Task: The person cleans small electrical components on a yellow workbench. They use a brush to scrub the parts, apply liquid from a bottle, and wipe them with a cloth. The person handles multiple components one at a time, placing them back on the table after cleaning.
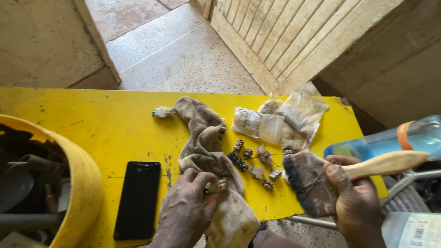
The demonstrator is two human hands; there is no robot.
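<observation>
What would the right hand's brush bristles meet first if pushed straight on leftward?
Probably the small brown connector pieces on the yellow table, just left of the wooden-handled brush in the right hand; depth is unclear.

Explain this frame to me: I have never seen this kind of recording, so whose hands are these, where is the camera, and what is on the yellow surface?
The one picture comes from a camera worn on a person's head, looking down at their own bare hands. The left hand pinches a small pale connector-like part over a dirty beige rag. The right hand holds a worn paintbrush by its wooden handle. On the yellow table lie a black phone, several more small parts and clear plastic bags. A yellow tub stands at the left, and a blue bottle lies at the right.
</observation>
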